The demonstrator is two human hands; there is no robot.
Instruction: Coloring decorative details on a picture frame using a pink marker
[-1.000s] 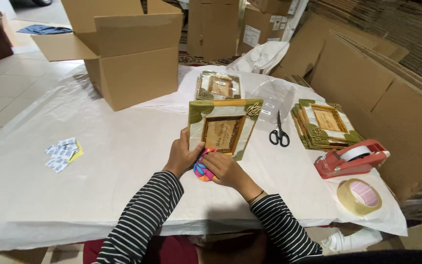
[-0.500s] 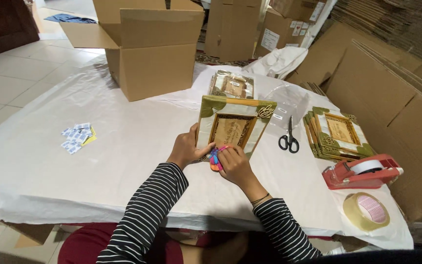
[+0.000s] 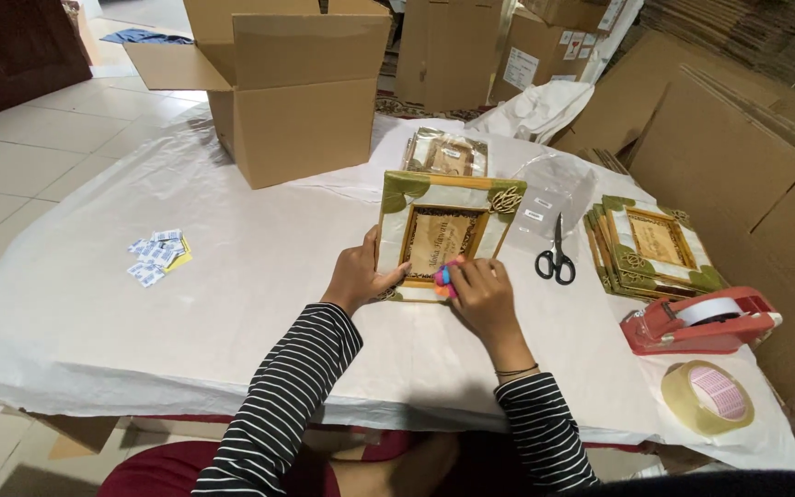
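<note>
A green and cream decorated frame [image 3: 437, 207] with a brown centre panel stands tilted up on the white-covered table [image 3: 259, 276]. My left hand [image 3: 357, 273] grips its lower left edge. My right hand [image 3: 482, 294] is closed on a small pink, blue and orange object [image 3: 444, 276] pressed against the frame's lower front. Both sleeves are black-and-white striped.
A stack of similar frames [image 3: 652, 245] lies at right, black scissors [image 3: 555, 260] beside it. A red tape dispenser [image 3: 699, 322] and a tape roll [image 3: 707, 394] sit at front right. An open cardboard box [image 3: 287, 101] stands behind; small blue-white packets [image 3: 157, 253] lie at left.
Both hands and the frame stay together in much the same place. The camera view has shifted slightly, bringing the table closer and lower in view.
</note>
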